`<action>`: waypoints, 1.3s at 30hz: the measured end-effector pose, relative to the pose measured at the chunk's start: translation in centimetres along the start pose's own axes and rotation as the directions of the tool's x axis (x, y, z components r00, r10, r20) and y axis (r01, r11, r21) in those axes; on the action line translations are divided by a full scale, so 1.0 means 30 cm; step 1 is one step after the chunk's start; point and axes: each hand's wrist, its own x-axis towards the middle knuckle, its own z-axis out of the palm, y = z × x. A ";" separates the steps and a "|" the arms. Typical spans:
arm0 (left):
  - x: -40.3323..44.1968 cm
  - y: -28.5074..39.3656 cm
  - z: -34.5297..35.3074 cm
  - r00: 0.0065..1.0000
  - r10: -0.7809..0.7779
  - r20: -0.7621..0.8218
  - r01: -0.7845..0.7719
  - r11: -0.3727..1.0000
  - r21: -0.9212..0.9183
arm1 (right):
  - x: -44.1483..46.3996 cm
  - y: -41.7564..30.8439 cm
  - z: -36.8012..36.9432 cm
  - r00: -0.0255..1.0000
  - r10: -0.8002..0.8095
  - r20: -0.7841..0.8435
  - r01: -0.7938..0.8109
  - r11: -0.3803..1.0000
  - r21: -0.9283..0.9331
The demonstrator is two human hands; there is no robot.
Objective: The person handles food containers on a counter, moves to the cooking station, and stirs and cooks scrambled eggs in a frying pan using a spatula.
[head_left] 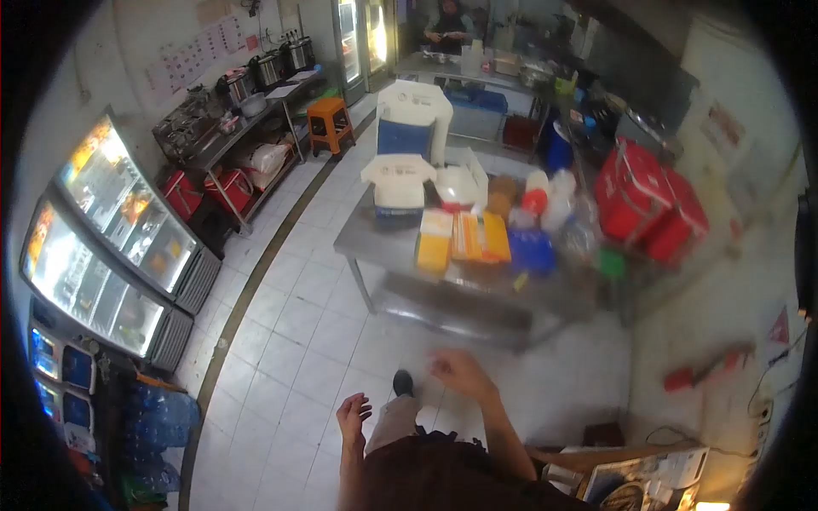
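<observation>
Left hand [353, 414] loosely spread, right hand [460, 373] too blurred to tell, a passing bump could knock the yellow pack [433, 253] off the counter's [360, 240] near edge.

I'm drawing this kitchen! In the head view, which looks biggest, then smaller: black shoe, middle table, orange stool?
1. Middle table
2. Orange stool
3. Black shoe

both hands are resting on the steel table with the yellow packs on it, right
No, neither hand is on the steel table: the head view shows the left hand and right hand in the air, short of it. The yellow packs are on it.
</observation>
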 end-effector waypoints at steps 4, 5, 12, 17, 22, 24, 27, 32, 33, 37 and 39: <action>0.400 0.415 0.422 0.936 0.183 0.300 -0.221 0.971 0.097 | 0.397 0.154 -0.131 0.985 0.172 -0.019 -0.171 0.984 0.041; 0.432 0.460 0.519 0.908 0.201 0.368 -0.253 0.962 0.100 | 0.402 0.190 -0.185 0.971 0.239 -0.020 -0.237 0.969 0.072; 0.880 0.806 1.142 0.708 0.338 0.621 -0.540 0.825 0.167 | 0.988 0.522 -0.516 0.943 0.159 -0.293 -0.214 0.963 -0.164; 1.015 0.873 1.503 0.740 0.276 0.614 -0.534 0.796 0.285 | 1.534 0.859 -0.535 0.959 0.077 -0.273 -0.125 0.978 -0.164; 1.384 0.704 1.714 0.630 0.353 0.692 -0.749 0.513 0.420 | 1.772 1.106 -0.475 0.983 0.181 0.039 -0.146 0.887 -0.438; 1.437 0.702 1.780 0.605 0.316 0.731 -0.747 0.544 0.383 | 1.767 1.134 -0.454 0.977 0.189 0.095 -0.126 0.880 -0.458; 1.568 0.606 1.841 0.649 0.221 0.728 -0.692 0.569 0.444 | 1.749 1.159 -0.465 0.981 0.154 0.119 -0.089 0.899 -0.429; 1.712 0.478 1.875 0.721 0.209 0.660 -0.543 0.763 0.351 | 1.730 1.105 -0.478 0.982 0.182 -0.047 -0.188 0.953 -0.238; 1.718 0.470 1.879 0.747 0.194 0.636 -0.481 0.818 0.316 | 1.726 1.115 -0.467 0.982 0.183 -0.045 -0.188 0.952 -0.240; 1.517 0.558 1.899 0.639 0.355 0.682 -0.733 0.551 0.399 | 1.680 1.267 -0.398 0.993 0.093 -0.078 -0.115 0.926 -0.360; 1.305 0.778 1.945 0.693 0.236 0.681 -0.668 0.566 0.483 | 1.673 1.268 -0.417 0.990 0.130 0.052 -0.103 0.927 -0.360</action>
